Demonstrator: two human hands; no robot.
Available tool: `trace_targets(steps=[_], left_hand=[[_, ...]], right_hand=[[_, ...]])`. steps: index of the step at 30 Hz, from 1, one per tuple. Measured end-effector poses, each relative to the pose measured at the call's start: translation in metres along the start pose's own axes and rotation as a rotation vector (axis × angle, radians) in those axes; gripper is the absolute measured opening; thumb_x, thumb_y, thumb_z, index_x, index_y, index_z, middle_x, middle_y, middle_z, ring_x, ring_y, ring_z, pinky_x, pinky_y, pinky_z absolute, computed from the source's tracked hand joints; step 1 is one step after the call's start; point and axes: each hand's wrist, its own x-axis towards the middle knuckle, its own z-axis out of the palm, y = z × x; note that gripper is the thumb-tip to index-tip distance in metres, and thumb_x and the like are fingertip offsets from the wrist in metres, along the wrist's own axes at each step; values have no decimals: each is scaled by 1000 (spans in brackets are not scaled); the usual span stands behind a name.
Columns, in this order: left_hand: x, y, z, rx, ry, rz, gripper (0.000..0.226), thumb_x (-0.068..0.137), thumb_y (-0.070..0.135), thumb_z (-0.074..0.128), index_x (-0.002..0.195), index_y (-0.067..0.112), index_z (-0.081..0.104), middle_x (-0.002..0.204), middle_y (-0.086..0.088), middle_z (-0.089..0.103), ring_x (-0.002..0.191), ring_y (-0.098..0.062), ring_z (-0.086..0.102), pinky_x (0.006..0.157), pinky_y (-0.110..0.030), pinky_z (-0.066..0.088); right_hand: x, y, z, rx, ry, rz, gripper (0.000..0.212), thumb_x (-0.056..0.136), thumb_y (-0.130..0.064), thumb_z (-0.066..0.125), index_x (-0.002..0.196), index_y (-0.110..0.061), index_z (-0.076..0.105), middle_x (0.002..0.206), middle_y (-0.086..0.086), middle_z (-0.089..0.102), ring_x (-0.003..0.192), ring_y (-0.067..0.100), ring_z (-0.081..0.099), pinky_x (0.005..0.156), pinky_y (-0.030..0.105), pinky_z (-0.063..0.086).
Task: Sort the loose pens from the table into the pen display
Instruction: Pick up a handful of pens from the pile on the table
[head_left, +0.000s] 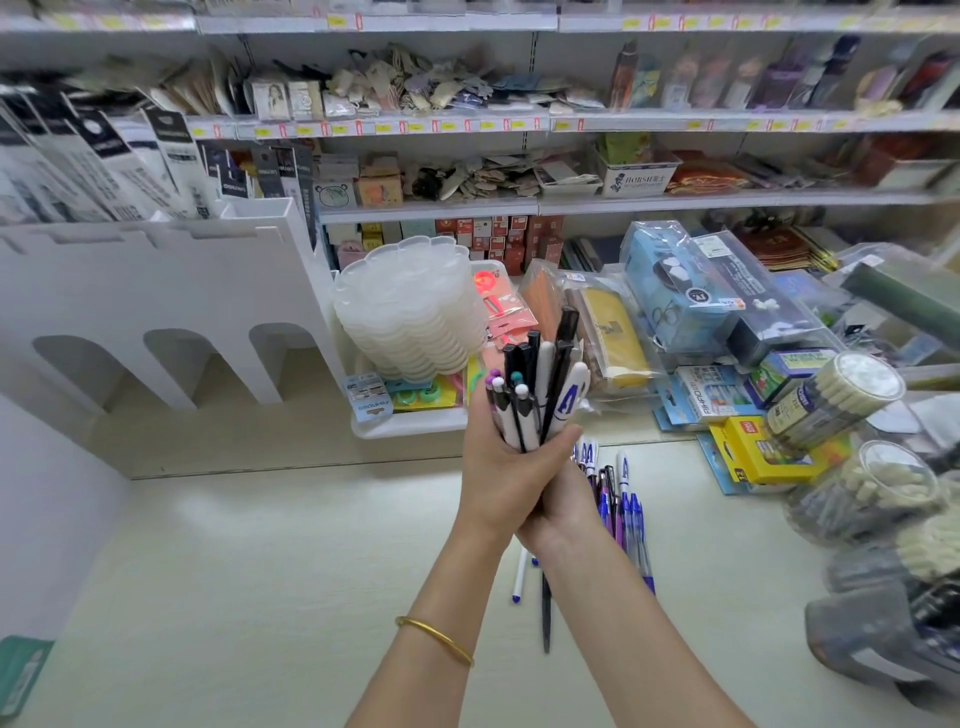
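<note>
Pens in a bundle (535, 384), black, white and clear-barrelled, stand upright above the bench (260, 545), caps and clickers upward. The left grip (504, 467), a bare hand, has its fingers and thumb curled round the bundle's lower part. The right grip (569, 512) is tucked just under and against the left; its fingers are hidden, so I cannot tell whether it clasps the bundle. A gold bangle (434, 639) sits on the left forearm. More loose pens (626, 514), mostly blue and purple, lie on the bench beneath the arms. The white pen display (156, 291), with arched openings, stands to the left, well apart from the bundle. A stack of translucent palettes (410, 306) stands behind.
</note>
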Motion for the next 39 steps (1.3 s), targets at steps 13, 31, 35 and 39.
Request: trace_targets(steps=[13, 31, 35, 39], left_hand=[[-7, 16, -77, 23, -81, -45, 30, 73, -1, 66, 88, 22, 52, 62, 13, 55, 57, -8, 50, 56, -25, 46], [-68, 32, -174, -175, -233, -312, 38, 60, 15, 66, 96, 8, 54, 74, -11, 62, 52, -20, 55, 49, -29, 45], [-96, 40, -202, -157, -277, -316, 30, 68, 13, 60, 97, 7, 56, 70, -4, 64, 53, -19, 57, 49, -28, 46], [-138, 49, -241, -149, -278, -374, 14, 88, 3, 56, 100, 9, 60, 72, -7, 66, 57, -17, 62, 50, -27, 50]], right_hand=[[-13, -19, 49, -825, -58, -402, 22, 94, -25, 53, 107, -12, 65, 82, 3, 61, 62, 13, 52, 53, 24, 41], [-48, 74, 81, -1108, -44, -274, 14, 93, -14, 58, 101, -5, 52, 65, 2, 51, 43, 10, 39, 38, 21, 28], [-80, 104, 80, -1215, -63, -301, 6, 93, -9, 58, 96, -6, 54, 68, 6, 53, 44, 12, 42, 38, 22, 31], [-113, 148, 81, -1210, -24, -321, 11, 95, -6, 50, 84, -9, 49, 52, -3, 47, 41, 11, 34, 37, 20, 25]])
